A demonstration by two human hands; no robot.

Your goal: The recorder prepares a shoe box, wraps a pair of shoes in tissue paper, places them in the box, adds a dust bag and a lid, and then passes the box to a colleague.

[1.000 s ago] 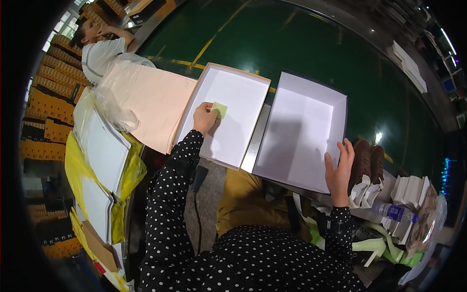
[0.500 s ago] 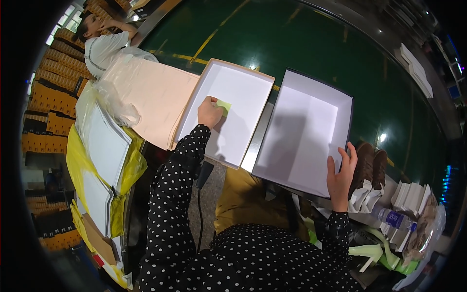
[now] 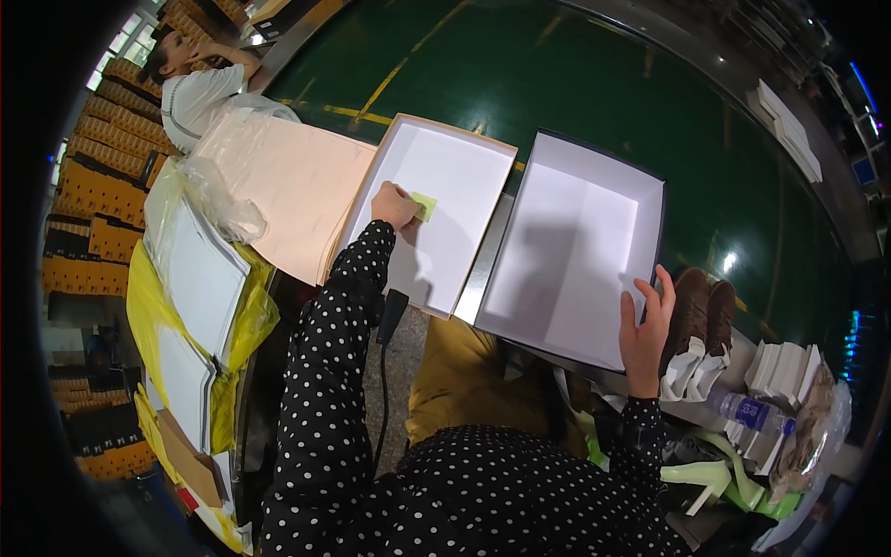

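Note:
Two open white boxes lie side by side in front of me. My left hand (image 3: 393, 204) rests inside the left box (image 3: 464, 167), its fingers closed on a small pale green slip (image 3: 425, 206) pressed against the box's white floor. My right hand (image 3: 645, 327) grips the near right edge of the right, darker-rimmed box (image 3: 580, 241), fingers spread over its rim. Both my arms wear black sleeves with white dots.
A stack of pale pink sheets (image 3: 288, 200) lies left of the boxes, with white sheets in clear and yellow plastic (image 3: 200, 288) beside it. A pair of brown shoes (image 3: 701, 311), paper wads and a water bottle (image 3: 747, 411) sit at right. A person (image 3: 200, 88) sits far left.
My left hand with the green slip has stayed on the left box's floor, shifting slightly. My right hand has kept its hold on the right box's edge.

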